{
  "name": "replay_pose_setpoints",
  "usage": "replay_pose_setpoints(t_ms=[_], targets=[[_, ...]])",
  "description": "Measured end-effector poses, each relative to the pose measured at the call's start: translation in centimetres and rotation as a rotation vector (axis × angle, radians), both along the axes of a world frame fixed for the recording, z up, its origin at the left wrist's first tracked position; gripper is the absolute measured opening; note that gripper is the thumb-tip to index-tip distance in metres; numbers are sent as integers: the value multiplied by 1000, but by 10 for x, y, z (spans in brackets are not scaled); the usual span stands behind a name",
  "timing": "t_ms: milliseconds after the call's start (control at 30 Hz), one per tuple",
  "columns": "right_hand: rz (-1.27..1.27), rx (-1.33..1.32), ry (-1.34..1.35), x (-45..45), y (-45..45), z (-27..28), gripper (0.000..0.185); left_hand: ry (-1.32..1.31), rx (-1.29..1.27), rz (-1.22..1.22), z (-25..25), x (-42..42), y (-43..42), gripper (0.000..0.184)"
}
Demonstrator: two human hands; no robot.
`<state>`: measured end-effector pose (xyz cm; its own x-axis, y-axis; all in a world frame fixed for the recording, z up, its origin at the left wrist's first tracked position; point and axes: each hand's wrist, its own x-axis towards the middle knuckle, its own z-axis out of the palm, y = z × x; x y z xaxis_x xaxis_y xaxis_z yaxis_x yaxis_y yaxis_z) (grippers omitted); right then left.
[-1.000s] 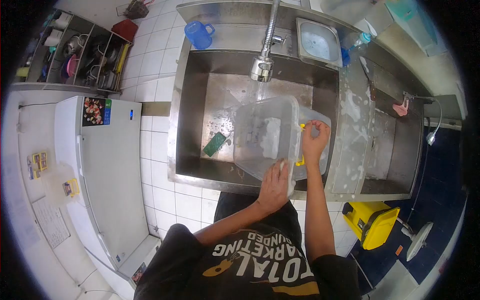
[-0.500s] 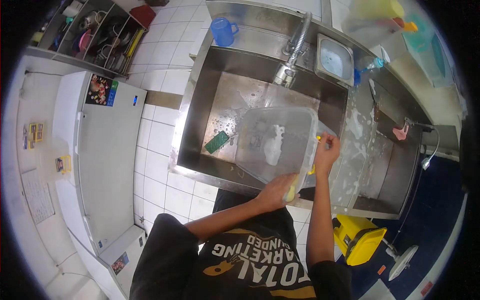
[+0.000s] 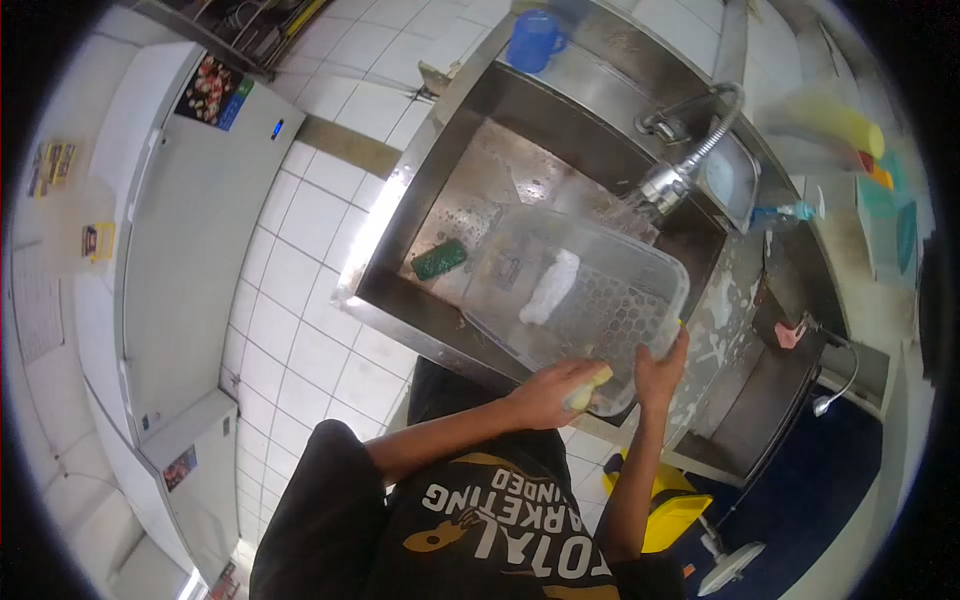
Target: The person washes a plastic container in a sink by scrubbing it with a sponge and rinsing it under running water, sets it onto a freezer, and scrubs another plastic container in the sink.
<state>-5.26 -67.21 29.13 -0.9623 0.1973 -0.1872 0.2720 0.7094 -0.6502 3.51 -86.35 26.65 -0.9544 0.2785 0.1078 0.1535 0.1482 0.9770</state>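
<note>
A clear plastic container point(image 3: 620, 310) is held tilted over the sink, with a strip of white foam point(image 3: 550, 288) inside it. My left hand point(image 3: 553, 393) is closed round a yellow sponge point(image 3: 590, 388) at the container's near rim. On the right side my right hand point(image 3: 660, 375) grips the container's rim; a bit of yellow shows beside its fingertips. Water sprays from the faucet head point(image 3: 665, 188) near the container's far side. In the sink basin, left of the container, lies a green scouring pad point(image 3: 438, 260).
A blue mug point(image 3: 534, 42) stands on the sink's back ledge, and a metal pan point(image 3: 728, 175) sits behind the faucet. The sink's raised rim point(image 3: 375, 235) runs along the left. At lower right are a second basin point(image 3: 745, 420) and a yellow bin point(image 3: 675, 515).
The view has turned, shifting the sink. My right hand has moved from the container's yellow clip to its rim. The container's inside now faces up more, and water spray shows at the faucet.
</note>
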Motion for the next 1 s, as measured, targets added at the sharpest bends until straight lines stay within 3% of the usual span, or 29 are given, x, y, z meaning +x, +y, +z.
replay_pose_setpoints(t_ms=[67, 133, 200, 433, 1000], targets=[[52, 36, 55, 7, 17, -7, 72, -44, -4, 81, -2, 0, -15, 54], [-92, -279, 32, 10, 26, -9, 64, -83, -6, 141, -6, -1, -33, 54], [-138, -328, 6, 16, 32, -19, 64, -185, -93, 236, -11, 1, -49, 53], [-245, -637, -66, 27, 32, -48, 69, -232, -182, 168, -45, 20, -68, 56], [-407, -744, -220, 38, 47, -67, 74, -359, -186, 77, -50, 3, -59, 55]])
